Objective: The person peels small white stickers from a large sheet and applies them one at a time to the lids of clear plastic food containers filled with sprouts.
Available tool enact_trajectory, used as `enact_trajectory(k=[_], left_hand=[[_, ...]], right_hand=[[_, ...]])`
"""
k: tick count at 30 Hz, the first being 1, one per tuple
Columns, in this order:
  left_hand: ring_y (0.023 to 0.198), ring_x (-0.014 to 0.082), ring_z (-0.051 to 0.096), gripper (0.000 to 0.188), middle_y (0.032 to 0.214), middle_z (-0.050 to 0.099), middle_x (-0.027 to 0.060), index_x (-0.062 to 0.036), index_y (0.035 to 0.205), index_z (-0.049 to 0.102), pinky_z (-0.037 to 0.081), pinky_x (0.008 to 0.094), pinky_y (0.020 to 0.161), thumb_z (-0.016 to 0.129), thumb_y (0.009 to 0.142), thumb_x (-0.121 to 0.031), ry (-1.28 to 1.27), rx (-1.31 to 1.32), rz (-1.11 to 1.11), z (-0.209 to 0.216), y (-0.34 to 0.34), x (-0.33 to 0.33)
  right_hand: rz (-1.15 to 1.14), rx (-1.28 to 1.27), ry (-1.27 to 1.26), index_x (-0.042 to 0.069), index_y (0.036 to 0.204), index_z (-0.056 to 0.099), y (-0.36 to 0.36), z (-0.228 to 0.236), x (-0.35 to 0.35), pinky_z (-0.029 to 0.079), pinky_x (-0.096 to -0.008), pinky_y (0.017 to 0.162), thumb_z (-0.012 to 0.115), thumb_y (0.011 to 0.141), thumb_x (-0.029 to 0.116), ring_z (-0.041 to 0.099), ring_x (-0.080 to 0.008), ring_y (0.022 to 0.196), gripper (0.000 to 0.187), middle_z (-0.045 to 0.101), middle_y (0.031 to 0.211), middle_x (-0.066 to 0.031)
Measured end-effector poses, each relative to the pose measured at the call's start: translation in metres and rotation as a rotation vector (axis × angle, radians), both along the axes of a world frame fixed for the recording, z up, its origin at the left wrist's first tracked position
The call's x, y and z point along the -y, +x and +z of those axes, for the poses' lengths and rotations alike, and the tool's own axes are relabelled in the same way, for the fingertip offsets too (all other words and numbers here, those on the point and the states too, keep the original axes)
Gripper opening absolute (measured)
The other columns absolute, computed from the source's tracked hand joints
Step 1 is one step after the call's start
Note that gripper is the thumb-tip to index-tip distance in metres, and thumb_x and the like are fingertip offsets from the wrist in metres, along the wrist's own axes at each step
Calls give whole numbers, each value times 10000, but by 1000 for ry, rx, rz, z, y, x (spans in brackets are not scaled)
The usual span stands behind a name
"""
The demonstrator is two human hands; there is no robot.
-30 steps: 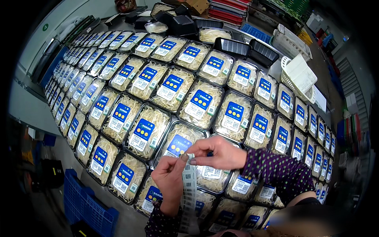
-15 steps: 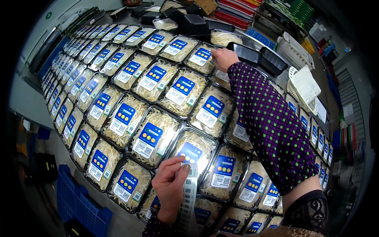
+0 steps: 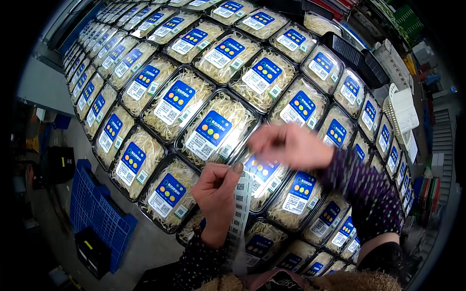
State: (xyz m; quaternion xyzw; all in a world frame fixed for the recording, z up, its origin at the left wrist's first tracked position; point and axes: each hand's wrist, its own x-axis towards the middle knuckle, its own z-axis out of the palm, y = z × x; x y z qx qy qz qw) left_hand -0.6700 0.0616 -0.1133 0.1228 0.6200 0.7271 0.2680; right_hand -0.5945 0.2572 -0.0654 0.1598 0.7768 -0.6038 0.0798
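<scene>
My left hand point(image 3: 216, 198) pinches the top end of a strip of small printed stickers point(image 3: 241, 206) between thumb and fingers. The strip hangs down toward my body. Just up and to the right, my right hand point(image 3: 297, 146) hovers over the packs, its fingers smeared by motion. Under both hands lie film-wrapped black trays of bean sprouts point(image 3: 236, 115), packed edge to edge. A blue and white label point(image 3: 210, 134) covers the middle of each nearby tray. Many also carry a small pale sticker point(image 3: 225, 151) at a lower corner.
Rows of the same trays spread across the whole table. Black empty trays point(image 3: 343, 48) and a white basket point(image 3: 399, 114) stand at the far right. On the floor at the left are a blue plastic pallet point(image 3: 99, 213) and a black box point(image 3: 92, 252).
My right hand has come back from a far tray toward my left hand. The view has shifted lower and nearer. My left hand still pinches the sticker strip.
</scene>
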Motion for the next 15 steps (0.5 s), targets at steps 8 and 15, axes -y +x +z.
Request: enact_trajectory(k=[8, 15], left_hand=[[611, 2, 413, 170, 721, 507, -57, -14, 724, 567, 337, 177, 536, 708, 816, 10, -21, -10, -100, 2, 8, -3], [602, 26, 451, 124, 726, 524, -23, 2, 747, 605, 361, 183, 544, 712, 808, 10, -99, 199, -213, -10, 19, -11]], right_hand=[[-329, -417, 341, 30, 967, 677, 9, -14, 17, 485, -282, 596, 636, 884, 163, 606, -127, 685, 163, 642, 749, -80], [-417, -95, 1274, 119, 999, 585, -83, -23, -233, 490, -431, 749, 546, 837, 185, 609, -344, 888, 179, 608, 959, -140]])
